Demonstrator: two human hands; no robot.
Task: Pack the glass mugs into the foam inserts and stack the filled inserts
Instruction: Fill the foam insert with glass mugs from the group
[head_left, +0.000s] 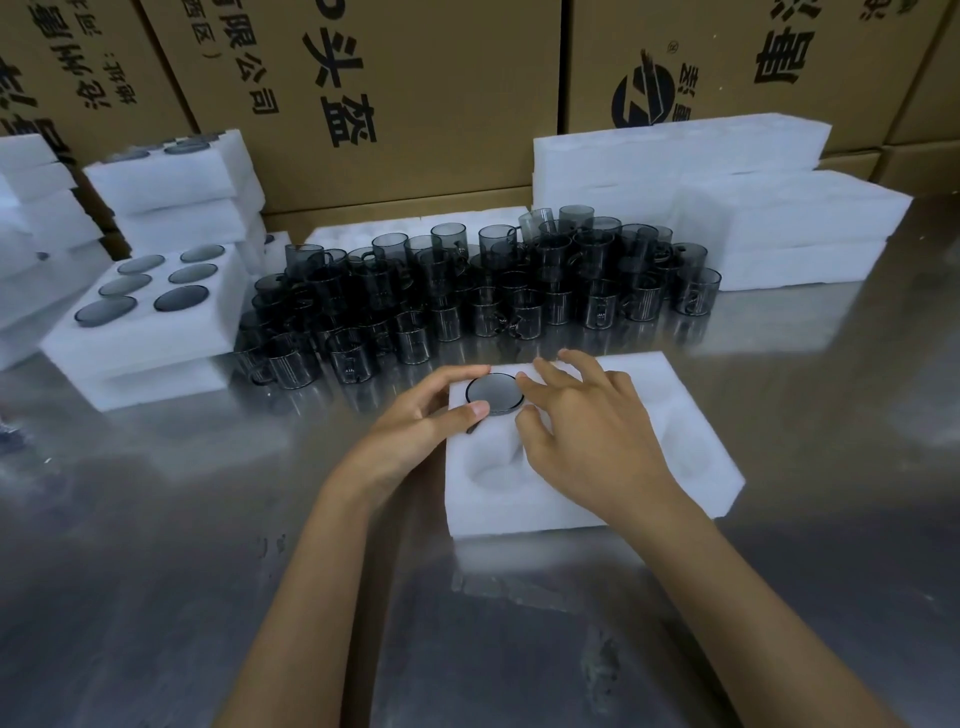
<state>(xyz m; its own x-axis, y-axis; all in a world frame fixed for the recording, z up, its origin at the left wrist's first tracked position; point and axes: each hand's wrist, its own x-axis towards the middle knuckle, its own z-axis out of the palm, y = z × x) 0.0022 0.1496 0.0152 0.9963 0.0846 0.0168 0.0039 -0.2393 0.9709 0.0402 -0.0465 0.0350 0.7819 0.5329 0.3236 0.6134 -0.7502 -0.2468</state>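
Mug (494, 393) sunk in foam insert (691, 457), right hand (587, 441) covering pockets

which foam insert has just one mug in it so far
The foam insert under both hands; one mug sits in its far-left pocket. The insert at left is full.
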